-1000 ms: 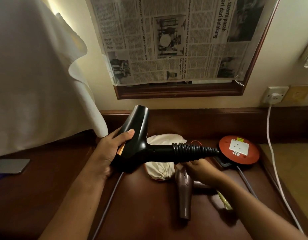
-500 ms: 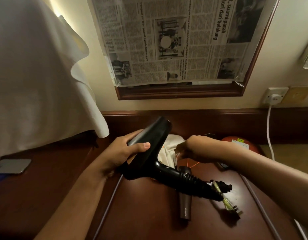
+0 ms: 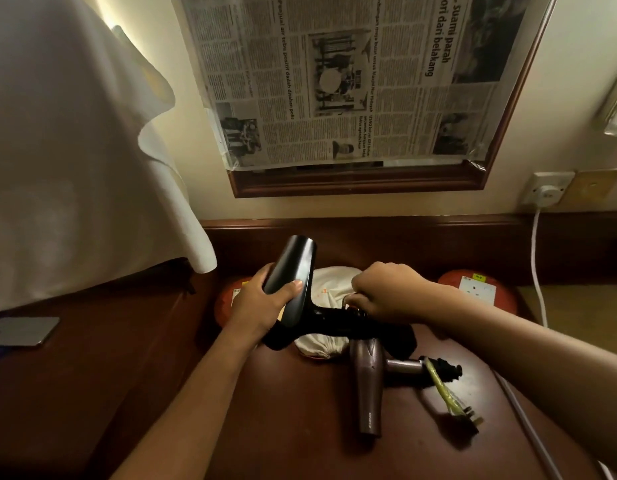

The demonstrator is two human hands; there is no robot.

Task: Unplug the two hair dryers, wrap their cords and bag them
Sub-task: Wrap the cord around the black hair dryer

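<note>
The black hair dryer [image 3: 296, 289] is held above the dark wooden desk [image 3: 300, 427] by both hands.

At the far left a phone [image 3: 21, 330] is seen lying flat on the desk, below a hanging white cloth [image 3: 75, 150]. The dryer's barrel is gripped by the left hand [image 3: 262, 306], fingers and thumb curled round it, with the nozzle pointed up and away. Its handle is stretched rightward over a white drawstring bag [image 3: 320, 344] and is clasped by the right hand [image 3: 386, 292], whose fingers are closed over the cord wound there. Just right of the bag, a brown hair dryer [image 3: 367, 386] is laid flat on the desk, its yellow-tied plug [image 3: 452, 400] beside it. Farther right an orange extension reel [image 3: 480, 289] is partly hidden by the right forearm, and a white cable [image 3: 535, 258] is plugged into a wall socket [image 3: 546, 192].
</note>
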